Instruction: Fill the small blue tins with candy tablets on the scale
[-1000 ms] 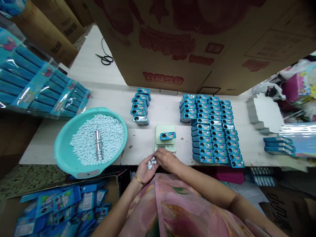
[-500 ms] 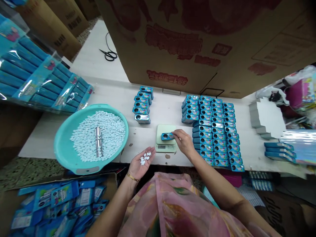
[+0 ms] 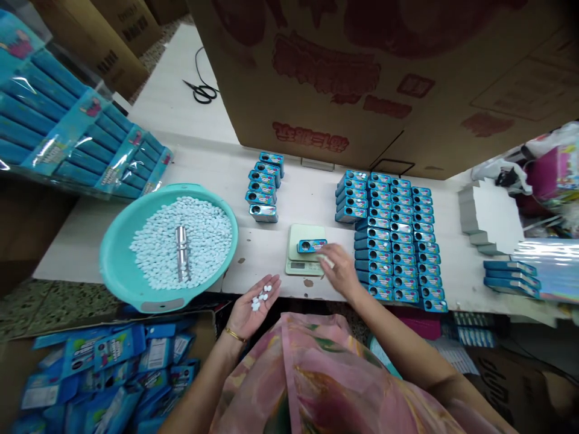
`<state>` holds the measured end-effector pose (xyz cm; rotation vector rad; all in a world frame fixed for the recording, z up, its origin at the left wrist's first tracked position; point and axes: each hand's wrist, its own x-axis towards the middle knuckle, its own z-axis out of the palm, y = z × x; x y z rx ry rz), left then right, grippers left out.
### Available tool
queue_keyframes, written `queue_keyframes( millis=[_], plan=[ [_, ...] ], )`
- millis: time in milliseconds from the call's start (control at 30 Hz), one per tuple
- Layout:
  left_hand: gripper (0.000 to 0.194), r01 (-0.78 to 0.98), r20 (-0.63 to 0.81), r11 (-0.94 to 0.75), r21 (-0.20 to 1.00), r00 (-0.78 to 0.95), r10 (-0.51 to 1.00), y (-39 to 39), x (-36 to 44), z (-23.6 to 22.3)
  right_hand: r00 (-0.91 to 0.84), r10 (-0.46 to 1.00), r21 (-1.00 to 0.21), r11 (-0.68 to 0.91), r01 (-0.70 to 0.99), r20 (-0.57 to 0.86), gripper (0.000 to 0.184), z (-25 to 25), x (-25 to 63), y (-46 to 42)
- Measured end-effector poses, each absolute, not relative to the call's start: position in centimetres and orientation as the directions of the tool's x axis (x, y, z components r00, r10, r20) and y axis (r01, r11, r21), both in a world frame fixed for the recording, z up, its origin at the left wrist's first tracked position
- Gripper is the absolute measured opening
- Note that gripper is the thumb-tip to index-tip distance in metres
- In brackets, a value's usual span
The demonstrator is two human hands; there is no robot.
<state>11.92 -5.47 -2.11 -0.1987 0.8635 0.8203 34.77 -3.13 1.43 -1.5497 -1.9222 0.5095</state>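
Note:
My left hand (image 3: 248, 308) is palm up in front of the table edge, fingers stretched out, with several small white candies (image 3: 261, 298) cupped in its palm. On the pale green kitchen scale (image 3: 294, 235) stands a small blue tin (image 3: 312, 246) with a dark round hole in its top. At the right side of the scale is my right hand (image 3: 340, 270), its fingers apart and just off the tin's right end. The fingertips are slightly blurred. To the left, a turquoise basin (image 3: 108, 259) contains a heap of white candies (image 3: 154, 253) with a shiny metal cylinder (image 3: 182, 253) lying on them.
Rows of blue tins (image 3: 377, 246) stand right of the scale, and a short row (image 3: 263, 213) stands behind it to the left. A large cardboard box (image 3: 316, 108) borders the back. Scissors (image 3: 201, 91) lie at the far left. Blue packets (image 3: 117, 355) fill a carton below the table.
My right hand has let go of the tin and drawn slightly right and down. The tin stays on the scale. My left hand has shifted a little left with the candies.

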Motion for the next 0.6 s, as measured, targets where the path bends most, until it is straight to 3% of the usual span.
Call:
queue_keyframes(
  millis=[100, 167, 300, 600],
  plan=[
    [0.028, -0.658, -0.717, 0.739, 0.143, 0.446, 0.536, -5.7, 13.4, -1.5, -0.434, 0.896, -0.609, 0.397, 0.687, 0.094, 0.021, 1.7, 30.8, -5.2],
    [0.029, -0.636, -0.710, 0.757, 0.149, 0.463, 0.530, -5.9, 14.2, -1.4, -0.523, 0.853, -0.557, 0.438, 0.706, 0.007, 0.022, 1.6, 29.0, -6.2],
    [0.030, -0.618, -0.680, 0.770, 0.157, 0.497, 0.538, -5.7, 14.9, -1.3, -0.497, 0.866, -0.571, 0.387, 0.724, -0.044, 0.019, 1.3, 29.0, -6.2],
    [0.027, -0.649, -0.636, 0.734, 0.198, 0.485, 0.601, -2.2, 16.6, -0.3, -0.405, 0.909, -0.677, 0.362, 0.641, 0.102, 0.018, 2.2, 32.3, -1.7]
  ],
)
